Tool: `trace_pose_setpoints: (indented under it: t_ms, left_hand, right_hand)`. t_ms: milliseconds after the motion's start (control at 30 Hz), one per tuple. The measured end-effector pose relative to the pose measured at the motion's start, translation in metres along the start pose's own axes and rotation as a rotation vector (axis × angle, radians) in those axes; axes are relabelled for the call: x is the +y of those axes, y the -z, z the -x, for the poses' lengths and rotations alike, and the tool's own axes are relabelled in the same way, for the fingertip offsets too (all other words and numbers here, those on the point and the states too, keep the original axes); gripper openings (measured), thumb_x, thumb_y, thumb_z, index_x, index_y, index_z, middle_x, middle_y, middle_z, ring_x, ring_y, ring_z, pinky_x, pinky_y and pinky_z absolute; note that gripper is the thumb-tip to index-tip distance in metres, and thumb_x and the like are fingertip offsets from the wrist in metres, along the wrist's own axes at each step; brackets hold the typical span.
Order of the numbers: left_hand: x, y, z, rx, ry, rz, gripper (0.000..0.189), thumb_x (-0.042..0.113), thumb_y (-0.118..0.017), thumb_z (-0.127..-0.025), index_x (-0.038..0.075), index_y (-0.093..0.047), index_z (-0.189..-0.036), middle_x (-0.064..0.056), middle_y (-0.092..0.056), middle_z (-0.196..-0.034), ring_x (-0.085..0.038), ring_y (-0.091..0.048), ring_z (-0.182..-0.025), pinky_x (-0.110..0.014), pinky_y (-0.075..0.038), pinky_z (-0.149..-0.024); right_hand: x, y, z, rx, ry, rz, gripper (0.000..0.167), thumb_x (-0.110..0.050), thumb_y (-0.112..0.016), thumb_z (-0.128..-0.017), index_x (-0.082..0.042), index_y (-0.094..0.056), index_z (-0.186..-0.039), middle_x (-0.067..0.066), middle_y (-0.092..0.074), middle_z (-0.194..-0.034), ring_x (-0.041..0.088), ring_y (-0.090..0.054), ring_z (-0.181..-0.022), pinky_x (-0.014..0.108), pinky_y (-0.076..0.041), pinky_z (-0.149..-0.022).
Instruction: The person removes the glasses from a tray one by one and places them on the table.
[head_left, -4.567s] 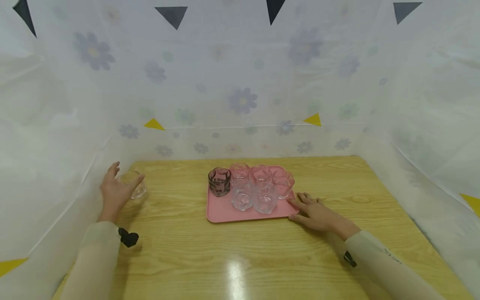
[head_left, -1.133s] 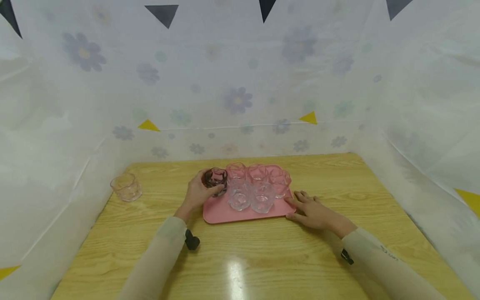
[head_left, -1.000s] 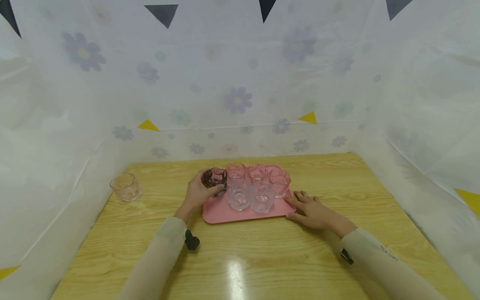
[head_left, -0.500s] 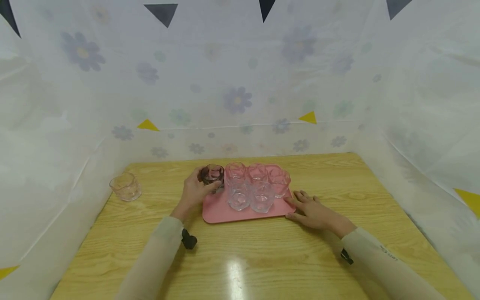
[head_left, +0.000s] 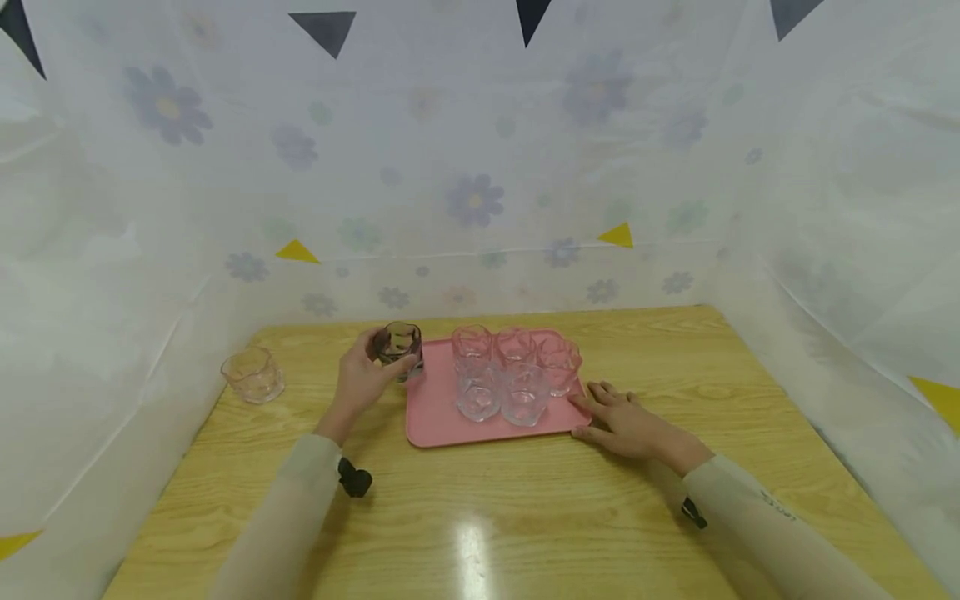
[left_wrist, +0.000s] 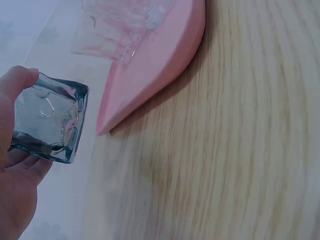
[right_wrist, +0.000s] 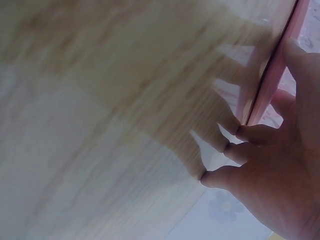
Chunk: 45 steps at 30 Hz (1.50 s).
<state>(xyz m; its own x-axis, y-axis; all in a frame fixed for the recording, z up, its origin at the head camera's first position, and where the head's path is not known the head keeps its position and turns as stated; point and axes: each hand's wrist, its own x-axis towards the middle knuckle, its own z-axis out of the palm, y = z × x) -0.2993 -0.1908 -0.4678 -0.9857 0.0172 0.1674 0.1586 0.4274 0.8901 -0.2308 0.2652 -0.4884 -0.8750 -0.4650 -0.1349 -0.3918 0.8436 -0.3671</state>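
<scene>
My left hand [head_left: 365, 375] grips a dark grey glass [head_left: 401, 343] between thumb and fingers, at the left edge of the pink tray [head_left: 432, 425]. In the left wrist view that dark glass [left_wrist: 50, 117] is raised clear of the wooden table, beside the tray's corner. On the tray stand two clear glasses [head_left: 478, 398] in front and several pinkish-looking glasses [head_left: 516, 343] behind them. My right hand [head_left: 633, 423] rests at the tray's right edge, fingers spread. The right wrist view shows its fingertips [right_wrist: 212, 178] on the table and its thumb against the tray rim.
A clear, faintly amber glass [head_left: 253, 377] stands alone near the table's left edge. The wooden table [head_left: 480, 508] is closed in by white sheeting [head_left: 480, 275] with flower prints at the back and sides.
My left hand went from the amber glass at the left to the dark glass, then lifted it leftward off its spot on the tray. The right hand stayed at the tray's edge.
</scene>
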Motion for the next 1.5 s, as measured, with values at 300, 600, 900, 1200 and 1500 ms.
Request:
trace_pose_setpoints:
  t_ms: [300,600,900,1200,1500]
  left_hand:
    - [-0.014,0.027,0.006,0.052,-0.005,-0.002,0.088,0.04,-0.085,-0.09,0.002,-0.042,-0.157,-0.024,-0.054,-0.151,-0.037,-0.052,-0.141,-0.057,-0.045,-0.118]
    - [-0.021,0.056,0.017,0.104,0.053,-0.054,0.092,0.047,-0.082,-0.091,0.001,-0.039,-0.159,-0.024,-0.049,-0.156,-0.039,-0.046,-0.147,-0.059,-0.041,-0.121]
    - [-0.028,0.074,0.024,0.136,0.074,-0.041,0.093,0.047,-0.081,-0.093,0.003,-0.036,-0.161,-0.023,-0.047,-0.156,-0.04,-0.044,-0.147,-0.062,-0.039,-0.121]
    - [-0.036,0.084,0.029,0.186,0.054,-0.07,0.086,0.044,-0.081,-0.094,0.0,-0.041,-0.157,-0.026,-0.051,-0.148,-0.042,-0.049,-0.14,-0.062,-0.043,-0.116]
    - [-0.04,0.09,0.031,0.211,0.069,-0.087,0.081,0.044,-0.079,-0.095,-0.002,-0.045,-0.153,-0.027,-0.05,-0.147,-0.041,-0.048,-0.136,-0.061,-0.043,-0.115]
  right_hand:
    - [0.0,0.0,0.0,0.0,0.001,0.012,0.075,-0.061,-0.048,-0.107,-0.015,-0.037,-0.165,0.033,-0.023,-0.169,0.055,-0.017,-0.158,0.083,-0.014,-0.119]
    - [0.0,0.001,0.0,0.005,0.004,0.014,0.076,-0.062,-0.048,-0.107,-0.014,-0.038,-0.165,0.034,-0.024,-0.169,0.055,-0.018,-0.158,0.083,-0.015,-0.118]
    - [0.001,0.0,-0.001,0.005,0.006,0.012,0.077,-0.063,-0.048,-0.106,-0.015,-0.038,-0.165,0.032,-0.025,-0.169,0.055,-0.019,-0.158,0.085,-0.015,-0.117]
    - [0.0,0.0,0.0,0.002,0.009,0.023,0.077,-0.064,-0.048,-0.106,-0.015,-0.038,-0.165,0.032,-0.025,-0.169,0.055,-0.02,-0.157,0.085,-0.017,-0.117]
    - [0.0,0.001,0.0,0.001,0.008,0.015,0.077,-0.064,-0.047,-0.106,-0.015,-0.037,-0.165,0.032,-0.025,-0.169,0.055,-0.019,-0.158,0.084,-0.016,-0.118]
